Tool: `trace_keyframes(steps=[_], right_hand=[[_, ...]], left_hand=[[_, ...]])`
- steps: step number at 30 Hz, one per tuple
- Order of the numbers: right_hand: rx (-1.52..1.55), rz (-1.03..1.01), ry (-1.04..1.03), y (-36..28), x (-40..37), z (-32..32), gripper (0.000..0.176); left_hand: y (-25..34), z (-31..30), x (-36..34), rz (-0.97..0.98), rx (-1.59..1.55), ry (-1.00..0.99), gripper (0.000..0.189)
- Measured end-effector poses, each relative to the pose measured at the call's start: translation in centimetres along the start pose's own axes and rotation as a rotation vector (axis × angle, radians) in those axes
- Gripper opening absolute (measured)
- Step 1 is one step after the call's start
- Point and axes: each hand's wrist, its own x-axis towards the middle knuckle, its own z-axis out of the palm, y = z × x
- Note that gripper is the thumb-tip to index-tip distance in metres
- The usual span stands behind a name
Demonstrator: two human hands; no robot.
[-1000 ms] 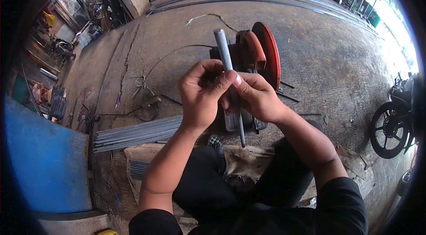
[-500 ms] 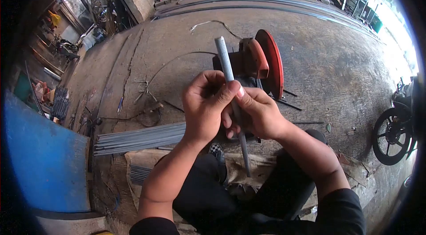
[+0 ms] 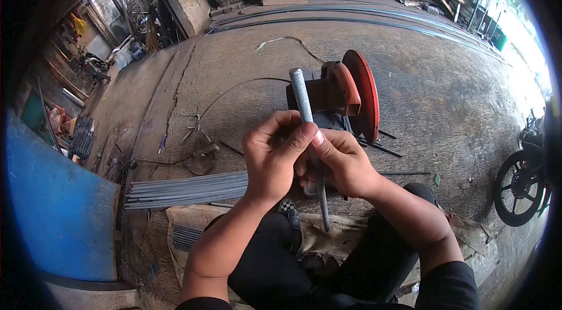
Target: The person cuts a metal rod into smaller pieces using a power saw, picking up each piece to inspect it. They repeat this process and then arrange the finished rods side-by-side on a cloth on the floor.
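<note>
A grey metal rod point(image 3: 300, 95), threaded near its top end, stands nearly upright between my hands, its lower end leaning slightly right. My left hand point(image 3: 272, 155) is closed round its middle, thumb against the rod. My right hand point(image 3: 345, 161) grips it from the other side, the two thumbs almost touching. Just behind the rod is a machine with a red housing point(image 3: 345, 88) and a large red disc guard point(image 3: 366, 96). On the floor to the left lies a bundle of grey rods point(image 3: 187, 190), partly behind my left hand.
A blue panel point(image 3: 58, 205) stands at the left. Long bars point(image 3: 351, 19) lie across the floor at the back. A motorcycle wheel point(image 3: 520, 184) is at the right edge. A cable point(image 3: 225, 90) curves over the floor, and shorter rods point(image 3: 190, 237) lie on a cloth point(image 3: 339, 231).
The view has tilted, so the machine and floor items appear slightly lower. Both hands keep hold of the rod, with little change in their grip.
</note>
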Motion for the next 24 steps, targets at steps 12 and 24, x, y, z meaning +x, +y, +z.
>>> trace_keyframes(steps=[12, 24], right_hand=[[-0.946, -0.546, 0.356, 1.9, 0.6, -0.3, 0.023], [0.499, -0.113, 0.509, 3.5, 2.1, 1.3, 0.059]], left_hand=[[-1.2, -3.6, 4.0, 0.021, -0.044, 0.382, 0.031], [-1.4, -11.2, 6.6, -0.079, -0.583, 0.772, 0.031]])
